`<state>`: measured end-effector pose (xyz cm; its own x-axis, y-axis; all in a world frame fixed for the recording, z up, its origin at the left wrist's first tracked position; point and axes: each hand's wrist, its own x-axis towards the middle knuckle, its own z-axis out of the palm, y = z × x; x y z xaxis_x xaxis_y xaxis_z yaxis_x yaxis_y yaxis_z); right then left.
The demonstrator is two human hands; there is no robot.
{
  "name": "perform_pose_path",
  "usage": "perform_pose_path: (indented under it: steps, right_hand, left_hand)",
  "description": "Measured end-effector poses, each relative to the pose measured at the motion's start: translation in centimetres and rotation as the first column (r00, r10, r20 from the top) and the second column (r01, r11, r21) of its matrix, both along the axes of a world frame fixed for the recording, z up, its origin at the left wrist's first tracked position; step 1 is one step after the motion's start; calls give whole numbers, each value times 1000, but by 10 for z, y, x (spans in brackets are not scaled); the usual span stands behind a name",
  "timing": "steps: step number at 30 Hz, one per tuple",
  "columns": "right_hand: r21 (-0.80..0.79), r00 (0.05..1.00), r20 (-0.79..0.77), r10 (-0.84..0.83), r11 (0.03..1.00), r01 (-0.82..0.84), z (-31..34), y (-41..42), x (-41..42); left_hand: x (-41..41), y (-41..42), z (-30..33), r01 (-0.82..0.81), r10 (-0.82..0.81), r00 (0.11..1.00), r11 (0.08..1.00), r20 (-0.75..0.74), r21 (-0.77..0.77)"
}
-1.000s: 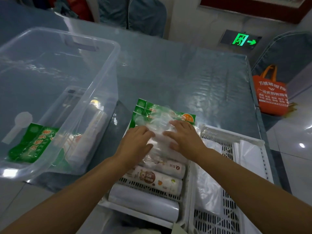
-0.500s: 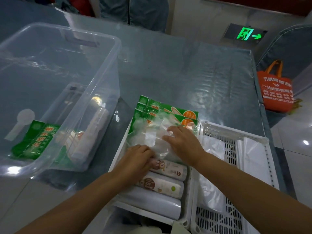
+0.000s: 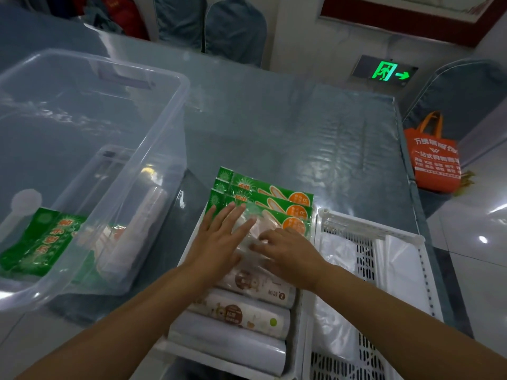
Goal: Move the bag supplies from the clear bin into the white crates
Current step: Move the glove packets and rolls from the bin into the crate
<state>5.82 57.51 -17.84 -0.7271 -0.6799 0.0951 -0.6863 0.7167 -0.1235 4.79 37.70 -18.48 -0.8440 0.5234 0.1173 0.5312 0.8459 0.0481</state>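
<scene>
The left hand (image 3: 219, 242) has slid up beside the right hand (image 3: 288, 250); both, released, flatten the green packs (image 3: 263, 198) in the left crate (image 3: 297, 325) (settling step). Next: the clear bin (image 3: 153, 149).

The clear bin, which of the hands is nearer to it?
Left. The left hand lies just right of the clear bin; the right hand sits farther right.
</scene>
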Motion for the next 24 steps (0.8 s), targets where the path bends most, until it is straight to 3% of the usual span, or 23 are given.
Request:
perform_pose_path:
  steps: [4, 8, 13, 16, 20, 22, 24]
  right_hand:
    - [-143, 987, 60, -148, 978, 155, 16, 9, -13]
    - [-57, 963, 98, -250, 965, 256, 12, 14, -13]
    - [42, 975, 157, -158, 987, 154, -4, 11, 8]
    - [-19, 978, 158, -139, 989, 144, -6, 7, 15]
    - [-173, 855, 401, -329, 889, 423, -2, 2, 14]
    - [-152, 791, 474, -386, 849, 506, -1, 0, 9]
    - [-86, 791, 427, -439, 851, 519, -4, 0, 5]
  left_hand:
    - [-23, 2, -4, 66, -55, 971, 997, 233, -43]
    - [-28, 4, -3, 91, -89, 972, 996, 218, 2]
    - [-25, 0, 0, 148, -162, 965, 985, 208, 84]
    - [-23, -3, 6, 38, -103, 923, 983, 372, 177]
    - [-31, -10, 20, -92, -66, 809, 967, 585, 237]
    - [-36, -12, 24, -167, -8, 785, 960, 619, 225]
    - [-38, -14, 26, -206, 96, 823, 969, 560, 136]
